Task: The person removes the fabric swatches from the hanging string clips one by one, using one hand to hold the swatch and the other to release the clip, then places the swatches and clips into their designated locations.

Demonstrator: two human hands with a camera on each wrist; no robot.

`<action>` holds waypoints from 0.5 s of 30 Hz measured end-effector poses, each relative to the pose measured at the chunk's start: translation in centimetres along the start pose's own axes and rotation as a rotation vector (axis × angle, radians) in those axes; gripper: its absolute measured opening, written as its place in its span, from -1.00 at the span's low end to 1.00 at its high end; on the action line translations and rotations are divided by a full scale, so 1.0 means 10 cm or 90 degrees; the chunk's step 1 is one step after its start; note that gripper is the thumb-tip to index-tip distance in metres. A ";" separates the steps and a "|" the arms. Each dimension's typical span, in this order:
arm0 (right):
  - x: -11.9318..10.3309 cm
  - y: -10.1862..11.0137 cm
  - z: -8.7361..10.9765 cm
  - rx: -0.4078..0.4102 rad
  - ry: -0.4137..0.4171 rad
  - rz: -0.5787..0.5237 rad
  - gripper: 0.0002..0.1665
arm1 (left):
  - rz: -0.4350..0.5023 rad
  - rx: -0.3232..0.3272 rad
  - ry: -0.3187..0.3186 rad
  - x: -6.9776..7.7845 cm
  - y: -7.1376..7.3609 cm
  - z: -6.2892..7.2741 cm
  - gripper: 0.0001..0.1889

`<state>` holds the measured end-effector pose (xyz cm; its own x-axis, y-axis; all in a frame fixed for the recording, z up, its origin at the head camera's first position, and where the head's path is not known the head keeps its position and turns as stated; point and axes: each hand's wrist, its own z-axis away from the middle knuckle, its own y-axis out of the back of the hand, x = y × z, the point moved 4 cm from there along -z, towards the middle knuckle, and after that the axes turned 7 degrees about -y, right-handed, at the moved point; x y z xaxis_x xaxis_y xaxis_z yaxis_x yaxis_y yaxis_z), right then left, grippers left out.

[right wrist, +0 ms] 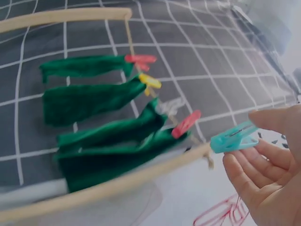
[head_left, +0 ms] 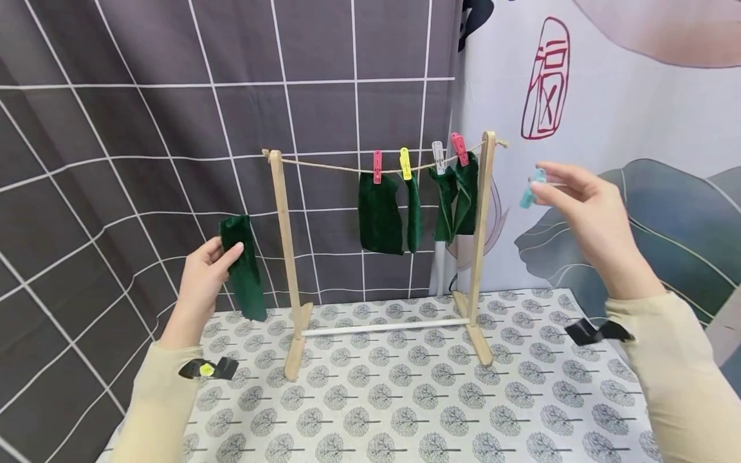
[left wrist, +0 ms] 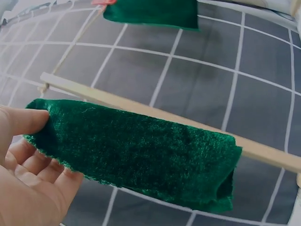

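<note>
My left hand (head_left: 204, 278) pinches a folded strip of dark green velvety cloth (head_left: 244, 276) near its top, left of the wooden rack. In the left wrist view the cloth (left wrist: 136, 153) stretches out from between thumb and fingers. To the right of the rack, my right hand (head_left: 590, 209) holds a light blue clothespin (head_left: 531, 188) between thumb and fingers. The right wrist view shows this clothespin (right wrist: 234, 137) close up. From the rack's string (head_left: 330, 166) hang several green cloths (head_left: 380, 213), held by red (head_left: 377, 167), yellow (head_left: 405, 164) and white (head_left: 438, 157) clothespins.
The rack has two wooden posts (head_left: 283, 238) on feet, joined by a white bar (head_left: 384, 327) low down. It stands on a tree-patterned tablecloth (head_left: 359, 421). Behind hang a dark grid curtain (head_left: 324, 51) and a pale printed curtain (head_left: 625, 116).
</note>
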<state>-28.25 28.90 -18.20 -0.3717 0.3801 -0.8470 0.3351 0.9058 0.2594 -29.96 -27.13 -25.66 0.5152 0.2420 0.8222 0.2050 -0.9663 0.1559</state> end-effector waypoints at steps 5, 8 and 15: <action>0.36 0.13 0.18 -0.022 -0.042 0.075 -0.43 | -0.064 -0.023 0.017 -0.17 0.04 0.20 -0.51; 0.55 0.18 0.28 -0.040 -0.063 0.096 -0.41 | -0.090 -0.038 0.038 -0.29 0.06 0.32 -0.46; 0.96 0.22 0.49 -0.050 -0.079 0.149 -0.38 | -0.135 -0.053 0.109 -0.61 0.16 0.64 -0.45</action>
<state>-26.85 33.64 -28.04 -0.1819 0.5595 -0.8086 0.3296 0.8094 0.4860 -27.45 -29.54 -33.94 0.3182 0.4282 0.8458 0.2199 -0.9012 0.3735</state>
